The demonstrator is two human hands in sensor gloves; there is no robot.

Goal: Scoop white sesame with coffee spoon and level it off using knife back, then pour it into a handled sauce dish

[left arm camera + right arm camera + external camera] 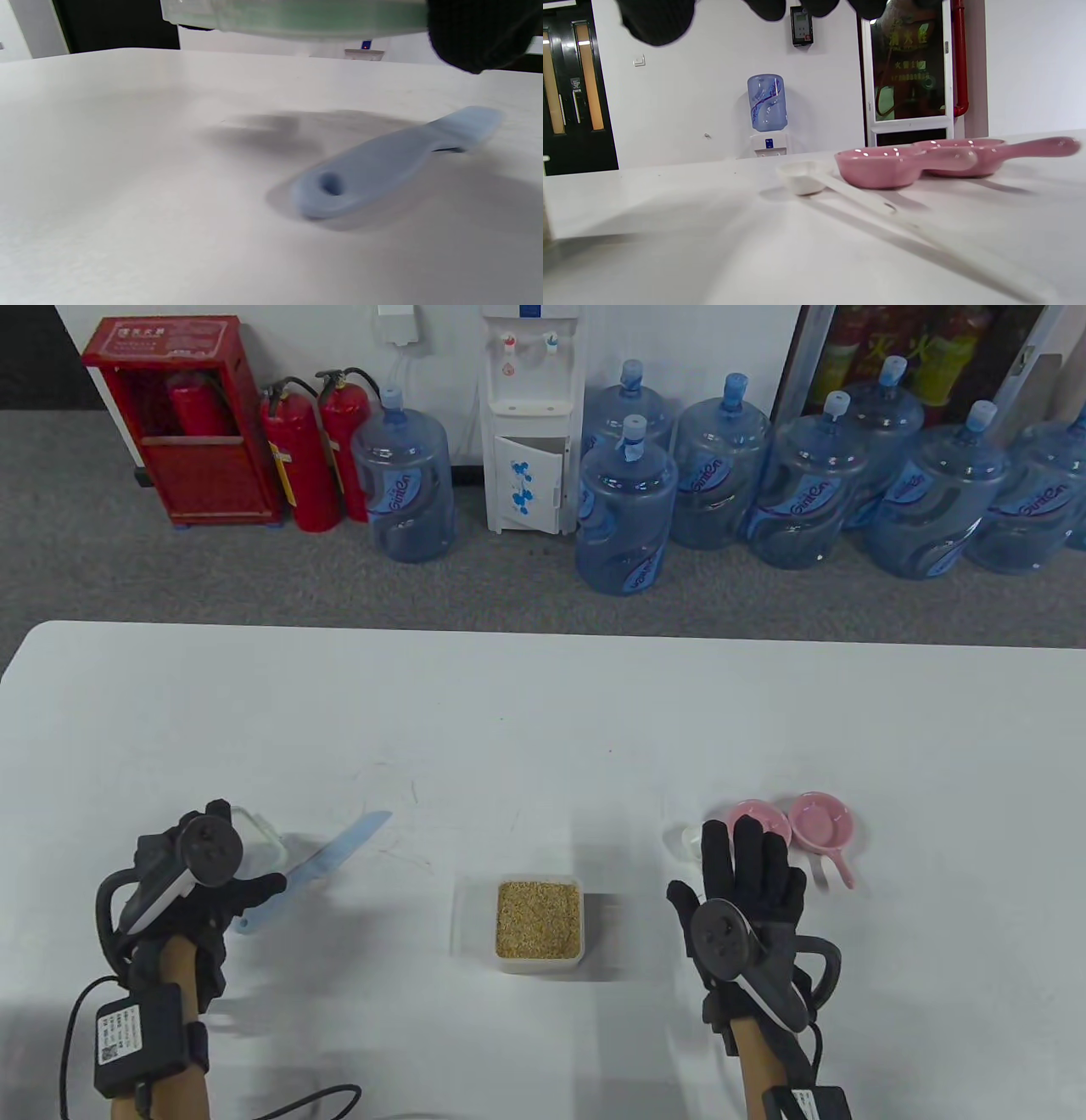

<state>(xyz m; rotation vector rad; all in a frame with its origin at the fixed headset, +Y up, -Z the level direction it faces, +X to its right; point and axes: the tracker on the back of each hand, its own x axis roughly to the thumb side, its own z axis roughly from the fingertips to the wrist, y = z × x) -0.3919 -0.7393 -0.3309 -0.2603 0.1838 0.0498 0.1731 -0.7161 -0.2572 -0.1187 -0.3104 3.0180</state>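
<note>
A clear square tub of white sesame stands uncovered at the front middle of the table. My left hand holds the tub's clear, green-edged lid above the table; in the left wrist view the lid crosses the top with a fingertip on it. A light-blue knife lies flat just right of that hand. My right hand hovers with straight fingers over the white coffee spoon. Two pink handled sauce dishes sit just beyond it.
The white table reaches far back behind the objects. Past its far edge stand water bottles, a dispenser and red fire extinguishers on the floor.
</note>
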